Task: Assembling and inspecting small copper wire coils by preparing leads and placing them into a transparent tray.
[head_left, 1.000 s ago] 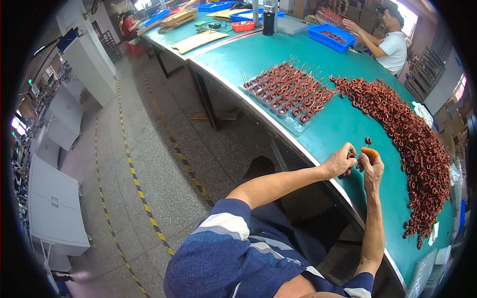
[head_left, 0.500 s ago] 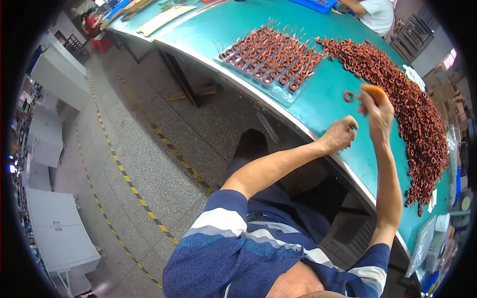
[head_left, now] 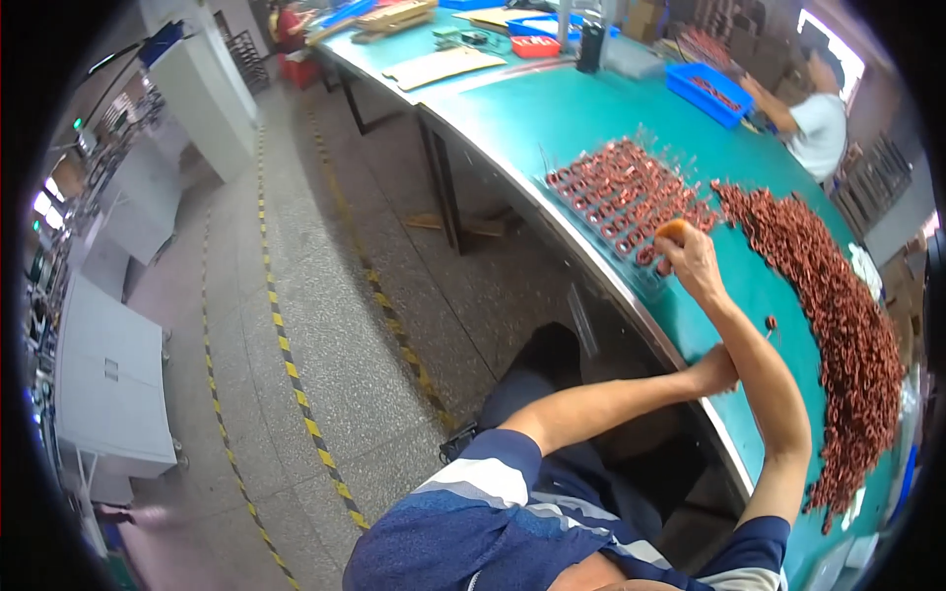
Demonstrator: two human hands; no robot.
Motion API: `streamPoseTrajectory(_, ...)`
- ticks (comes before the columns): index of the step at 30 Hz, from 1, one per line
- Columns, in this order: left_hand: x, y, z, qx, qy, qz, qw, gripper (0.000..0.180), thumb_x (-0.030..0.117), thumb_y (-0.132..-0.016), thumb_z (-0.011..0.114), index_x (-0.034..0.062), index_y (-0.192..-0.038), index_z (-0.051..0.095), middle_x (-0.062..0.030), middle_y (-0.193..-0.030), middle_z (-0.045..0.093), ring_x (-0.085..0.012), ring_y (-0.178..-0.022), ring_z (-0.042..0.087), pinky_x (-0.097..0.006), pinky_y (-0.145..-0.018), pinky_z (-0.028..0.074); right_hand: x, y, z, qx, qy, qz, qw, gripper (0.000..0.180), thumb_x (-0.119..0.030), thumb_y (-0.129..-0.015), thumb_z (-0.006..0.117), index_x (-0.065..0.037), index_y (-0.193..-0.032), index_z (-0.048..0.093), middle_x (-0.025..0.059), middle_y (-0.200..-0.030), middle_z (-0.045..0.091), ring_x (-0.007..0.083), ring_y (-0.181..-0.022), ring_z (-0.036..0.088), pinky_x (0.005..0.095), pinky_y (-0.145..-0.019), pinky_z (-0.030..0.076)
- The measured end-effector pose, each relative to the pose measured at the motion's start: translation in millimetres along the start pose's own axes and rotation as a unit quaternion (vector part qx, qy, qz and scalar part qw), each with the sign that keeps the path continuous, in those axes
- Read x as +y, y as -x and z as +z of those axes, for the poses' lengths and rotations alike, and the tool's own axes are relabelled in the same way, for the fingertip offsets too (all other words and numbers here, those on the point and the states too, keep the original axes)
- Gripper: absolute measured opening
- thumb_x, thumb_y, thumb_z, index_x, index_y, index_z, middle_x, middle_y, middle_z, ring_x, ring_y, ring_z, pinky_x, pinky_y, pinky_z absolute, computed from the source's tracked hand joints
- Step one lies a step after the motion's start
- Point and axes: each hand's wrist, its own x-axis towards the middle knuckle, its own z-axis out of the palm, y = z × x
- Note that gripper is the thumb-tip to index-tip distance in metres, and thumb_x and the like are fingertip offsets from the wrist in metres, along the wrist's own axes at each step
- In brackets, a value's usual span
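Observation:
My right hand (head_left: 698, 264) is closed over the near right corner of a clear plastic tray (head_left: 642, 280). It grips an orange rounded piece (head_left: 672, 229); whether that is a tool handle I cannot tell. Rows of red-brown ring coils (head_left: 621, 192) with upright wire leads fill the tray. The fingertips touch or nearly touch the end coils. My left hand (head_left: 711, 372) is curled at the table's front edge, partly hidden under my right forearm. Whatever it holds is out of sight. One single coil (head_left: 772, 322) with its lead shows just past that forearm.
A long heap of loose coils (head_left: 838, 325) curves along the right of the green table (head_left: 512, 108). Farther back are a blue bin (head_left: 708, 95), a red basket (head_left: 535, 46) and a seated co-worker (head_left: 816, 128). The table's metal edge (head_left: 591, 258) runs diagonally before me.
My right hand has moved left to the tray with the orange piece, and its forearm now crosses above my left hand. The view has shifted, showing more of the far table.

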Motion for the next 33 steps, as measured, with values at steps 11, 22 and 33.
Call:
streamPoseTrajectory(11,18,11,-19,0.024,-0.050,-0.042,0.998,0.008,0.007,-0.086,0.050,-0.0001,-0.082,0.053,-0.0026,-0.061,0.050,-0.0148,-0.055,0.058,-0.030,-0.046,0.046,-5,5,-16,0.055,0.056,-0.053,0.996,0.029,-0.012,-0.087,0.065,0.001,-0.112,0.061,0.0139,-0.086,0.069,0.0194,-0.075,0.065,0.0311,-0.068,0.051)
streamPoseTrajectory(22,16,11,-12,0.024,0.005,-0.006,1.000,0.008,0.006,-0.085,0.050,-0.0006,-0.087,0.053,-0.0049,-0.071,0.057,-0.0122,-0.055,0.058,-0.027,-0.045,0.047,116,125,-115,0.116,0.277,-0.033,0.953,0.037,-0.013,-0.086,0.065,0.000,-0.119,0.057,0.0174,-0.111,0.058,0.0334,-0.102,0.057,0.0386,-0.087,0.046)
streamPoseTrajectory(33,16,12,-16,0.027,-0.012,-0.014,0.999,0.009,0.006,-0.087,0.051,-0.0014,-0.091,0.055,-0.0048,-0.072,0.059,-0.0110,-0.057,0.059,-0.025,-0.049,0.048,141,140,-107,0.216,0.408,-0.059,0.885,0.048,-0.011,-0.084,0.066,-0.003,-0.129,0.051,0.0193,-0.126,0.050,0.0357,-0.113,0.051,0.0425,-0.090,0.045)
